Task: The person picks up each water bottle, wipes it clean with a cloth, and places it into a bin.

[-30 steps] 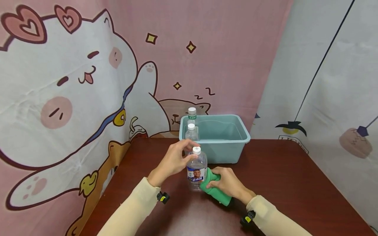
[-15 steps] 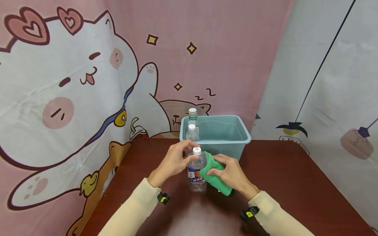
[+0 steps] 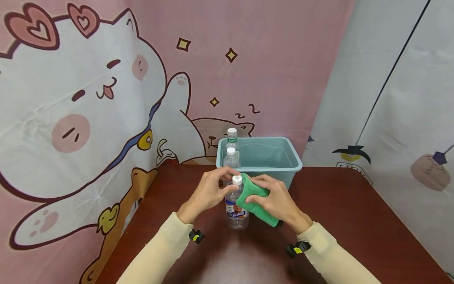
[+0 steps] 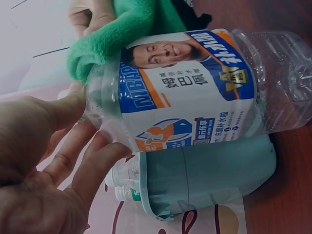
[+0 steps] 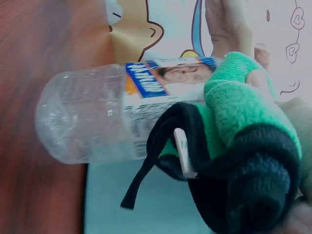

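A clear plastic bottle with a blue-and-white label and white cap stands upright on the table. My left hand holds it near the top, thumb and fingers around the neck and shoulder. In my right hand is a bunched green cloth, gripped between thumb and fingers and lying against the bottle's right shoulder, close to the cap. From the right wrist view, the cloth shows dark edging and a small white tag. The left wrist view shows the label with a printed portrait.
Behind the bottle is a light blue plastic bin. Two more capped bottles stand in its left side, a plain clear one and one with a green band. A cartoon-printed cloth hangs behind the dark red-brown table.
My right hand has slid the green cloth upward along the bottle, from beside the label to the shoulder near the cap. My left hand keeps its hold at the top.
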Tool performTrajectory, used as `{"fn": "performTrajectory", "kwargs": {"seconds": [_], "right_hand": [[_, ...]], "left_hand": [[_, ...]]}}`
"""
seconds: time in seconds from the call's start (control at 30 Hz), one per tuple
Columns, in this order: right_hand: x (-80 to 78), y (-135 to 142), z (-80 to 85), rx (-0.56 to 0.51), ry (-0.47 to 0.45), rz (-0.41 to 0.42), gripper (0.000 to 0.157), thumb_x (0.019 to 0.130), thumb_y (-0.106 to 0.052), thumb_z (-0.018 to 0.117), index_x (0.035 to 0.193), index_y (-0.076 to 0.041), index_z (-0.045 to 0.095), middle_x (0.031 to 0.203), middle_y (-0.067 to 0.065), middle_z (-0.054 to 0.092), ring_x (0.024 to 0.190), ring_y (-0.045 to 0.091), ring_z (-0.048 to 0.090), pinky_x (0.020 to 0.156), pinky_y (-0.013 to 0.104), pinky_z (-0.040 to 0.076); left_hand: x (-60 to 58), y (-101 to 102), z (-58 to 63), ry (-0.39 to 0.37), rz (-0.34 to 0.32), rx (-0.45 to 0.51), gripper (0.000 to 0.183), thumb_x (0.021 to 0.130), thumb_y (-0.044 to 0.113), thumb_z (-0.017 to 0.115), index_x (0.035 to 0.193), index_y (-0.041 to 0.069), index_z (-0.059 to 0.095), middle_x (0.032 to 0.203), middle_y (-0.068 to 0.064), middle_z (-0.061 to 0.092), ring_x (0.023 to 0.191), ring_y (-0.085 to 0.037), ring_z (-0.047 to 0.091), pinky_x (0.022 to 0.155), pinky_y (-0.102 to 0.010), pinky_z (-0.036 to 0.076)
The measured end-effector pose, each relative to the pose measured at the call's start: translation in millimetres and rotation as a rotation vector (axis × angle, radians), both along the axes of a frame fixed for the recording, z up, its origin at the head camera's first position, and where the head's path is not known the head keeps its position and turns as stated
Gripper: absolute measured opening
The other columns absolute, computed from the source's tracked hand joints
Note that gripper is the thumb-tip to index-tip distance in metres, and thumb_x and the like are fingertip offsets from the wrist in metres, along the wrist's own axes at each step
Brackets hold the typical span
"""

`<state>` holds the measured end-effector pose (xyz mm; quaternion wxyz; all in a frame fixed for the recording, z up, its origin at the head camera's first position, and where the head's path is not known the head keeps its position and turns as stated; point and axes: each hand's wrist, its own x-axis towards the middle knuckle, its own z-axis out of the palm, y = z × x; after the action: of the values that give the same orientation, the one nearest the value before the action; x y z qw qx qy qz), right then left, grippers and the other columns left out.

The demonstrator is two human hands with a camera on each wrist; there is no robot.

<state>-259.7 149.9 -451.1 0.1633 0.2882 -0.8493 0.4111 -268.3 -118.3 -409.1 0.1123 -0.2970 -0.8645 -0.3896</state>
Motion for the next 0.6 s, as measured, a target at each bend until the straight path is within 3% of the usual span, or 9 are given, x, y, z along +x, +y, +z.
{"fn": "performTrajectory", "kwargs": {"seconds": [0.23,0.47,0.6], "right_hand": [[-0.4,-6,13.6,0.058,0.057,0.029,0.065,0.092,-0.031,0.101,0.147,-0.005,0.08,0.137,0.009,0.081,0.102,0.016,0.077,0.08,0.027,0.066],[-1.1,-3,10.8,0.071,0.051,0.03,0.063,0.092,-0.03,0.101,0.146,-0.006,0.081,0.139,0.009,0.08,0.106,0.02,0.079,0.079,0.026,0.066],[-2.3,1,5.5,0.063,0.056,0.029,0.062,0.091,-0.028,0.101,0.146,-0.006,0.081,0.139,0.009,0.081,0.106,0.021,0.081,0.08,0.026,0.067]], "left_hand": [[-0.4,0,-0.5,0.015,-0.005,0.009,0.036,0.102,0.015,0.092,0.136,0.016,0.078,0.116,-0.006,0.086,0.115,-0.03,0.086,0.094,-0.054,0.074],[0.9,0,-0.8,-0.008,-0.005,0.005,0.038,0.103,0.016,0.091,0.139,0.017,0.077,0.123,-0.005,0.086,0.117,-0.028,0.086,0.093,-0.046,0.074],[0.5,1,-1.5,-0.007,-0.013,0.005,0.039,0.104,0.016,0.09,0.14,0.016,0.076,0.122,-0.006,0.086,0.118,-0.029,0.086,0.095,-0.048,0.074]]}}
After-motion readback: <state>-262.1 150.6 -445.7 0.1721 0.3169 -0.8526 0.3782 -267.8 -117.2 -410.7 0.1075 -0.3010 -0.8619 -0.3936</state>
